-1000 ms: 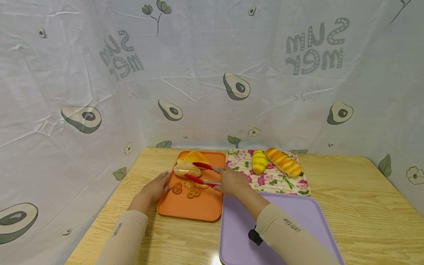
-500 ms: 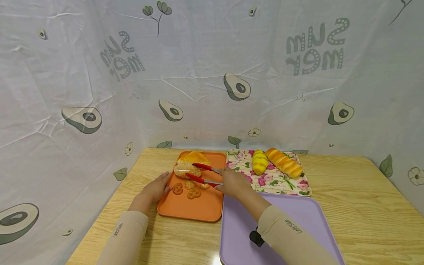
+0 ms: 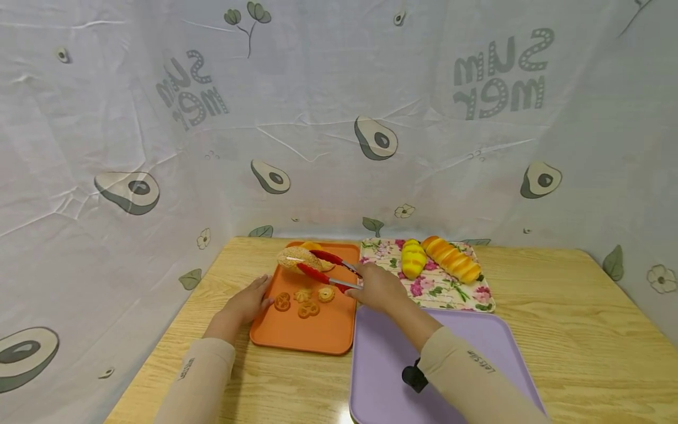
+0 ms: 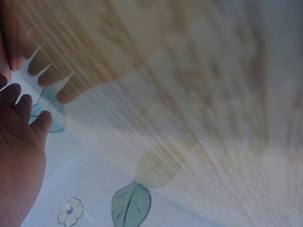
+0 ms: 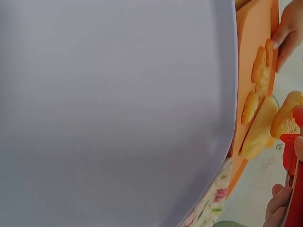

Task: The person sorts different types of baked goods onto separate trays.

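In the head view my right hand (image 3: 378, 287) grips red-tipped tongs (image 3: 315, 274). Between their tips is a sesame-topped bread roll (image 3: 295, 258). The right wrist view has this sesame roll (image 5: 286, 117) raised above the orange tray (image 3: 302, 337). A golden bread (image 5: 260, 127) lies on the tray below, partly hidden by the roll in the head view. Several small cookies (image 3: 308, 310) lie nearer the front. My left hand (image 3: 246, 302) rests at the tray's left edge, its thumb at the rim. Straight, spread fingers of the left hand (image 4: 21, 156) show in the left wrist view.
Right of the orange tray, a flowered tray (image 3: 381, 266) bears a yellow bread (image 3: 414, 259) and a long striped loaf (image 3: 452, 259). A lilac tray (image 3: 381, 365) stands in front of it. Patterned cloth (image 3: 318, 118) hangs behind the wooden table (image 3: 577, 330).
The sesame roll has risen off the tray in the tongs, and my right hand has moved slightly up and right. A round cookie beneath the tongs is now fully visible. My left hand stays put.
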{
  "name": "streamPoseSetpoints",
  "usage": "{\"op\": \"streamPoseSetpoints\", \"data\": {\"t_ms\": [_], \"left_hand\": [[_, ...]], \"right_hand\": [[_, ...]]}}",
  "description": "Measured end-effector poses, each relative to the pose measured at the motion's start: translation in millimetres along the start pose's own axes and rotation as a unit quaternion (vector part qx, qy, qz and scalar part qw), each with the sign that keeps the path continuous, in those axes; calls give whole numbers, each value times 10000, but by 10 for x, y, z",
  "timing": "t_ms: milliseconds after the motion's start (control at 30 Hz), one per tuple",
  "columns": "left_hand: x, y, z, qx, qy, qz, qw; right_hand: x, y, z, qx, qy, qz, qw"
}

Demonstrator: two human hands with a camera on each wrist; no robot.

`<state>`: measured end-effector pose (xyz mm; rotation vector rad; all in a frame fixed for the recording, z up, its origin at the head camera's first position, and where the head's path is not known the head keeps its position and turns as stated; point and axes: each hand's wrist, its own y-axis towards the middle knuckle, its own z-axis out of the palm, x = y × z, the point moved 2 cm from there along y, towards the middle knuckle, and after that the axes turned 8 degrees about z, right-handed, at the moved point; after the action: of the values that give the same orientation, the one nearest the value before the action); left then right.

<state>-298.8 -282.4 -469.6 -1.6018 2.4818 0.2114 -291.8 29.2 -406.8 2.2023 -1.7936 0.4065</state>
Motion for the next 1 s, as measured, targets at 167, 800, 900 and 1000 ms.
{"op": "streamPoseSetpoints", "data": {"t_ms": [167, 800, 900, 1000], "left_hand": [[11, -4, 8, 32, -83, -16, 10000], [15, -12, 1, 118, -43, 12, 9999], [12, -8, 0, 107, -43, 43, 9999], [1, -7, -6, 93, -71, 62, 9999]], "right_hand": [[-122, 6, -52, -93, -33, 148, 9998], [-590, -78, -315, -103, 161, 845, 9962], [-659, -92, -330, -105, 225, 1001, 9947], [-715, -104, -352, -150, 216, 1092, 9937]]}}
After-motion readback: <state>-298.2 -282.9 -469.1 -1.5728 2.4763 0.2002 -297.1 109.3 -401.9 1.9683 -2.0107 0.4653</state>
